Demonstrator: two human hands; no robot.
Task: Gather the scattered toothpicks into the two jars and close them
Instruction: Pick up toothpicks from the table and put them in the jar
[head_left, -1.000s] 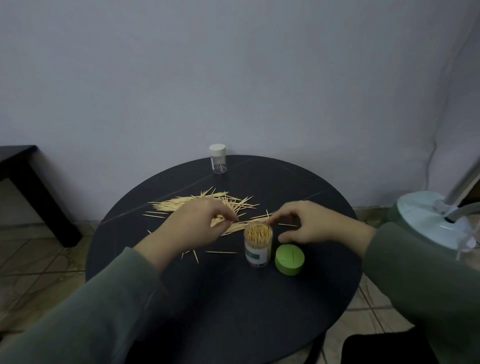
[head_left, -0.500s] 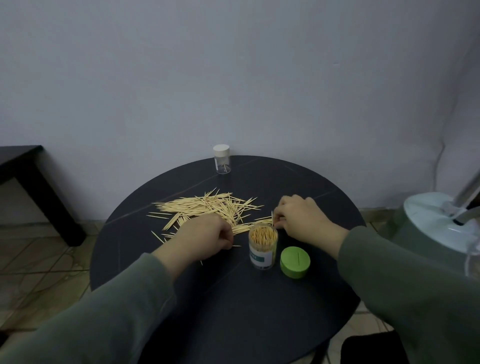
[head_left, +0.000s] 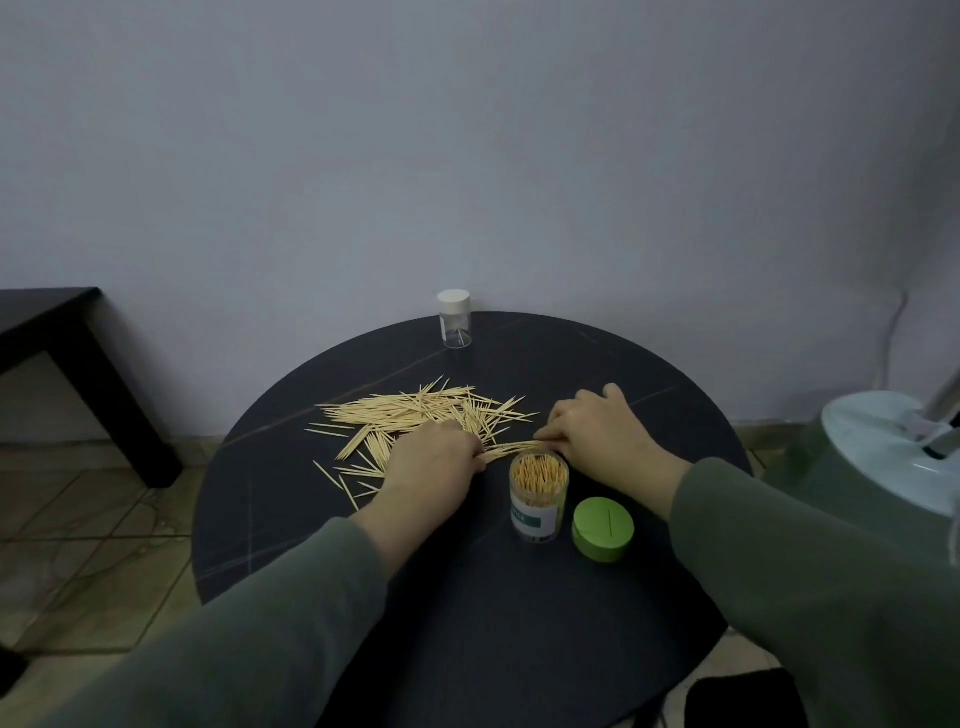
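Toothpicks (head_left: 426, 415) are still spread in a loose heap across the middle of the round dark counter (head_left: 519, 623), so the gathering is judged well short of done. Nearest, a green lid (head_left: 603, 529) lies off its jar, touching or just beside the open labelled jar (head_left: 538, 496), which is packed nearly full of upright sticks. Just behind that jar a small bundle is pinched at its two ends by the left hand (head_left: 434, 460) and the right hand (head_left: 597, 436), fingers curled. At the far edge a small clear jar (head_left: 455, 318) is seen capped with a white lid and almost empty; it remains to be opened, filled and closed.
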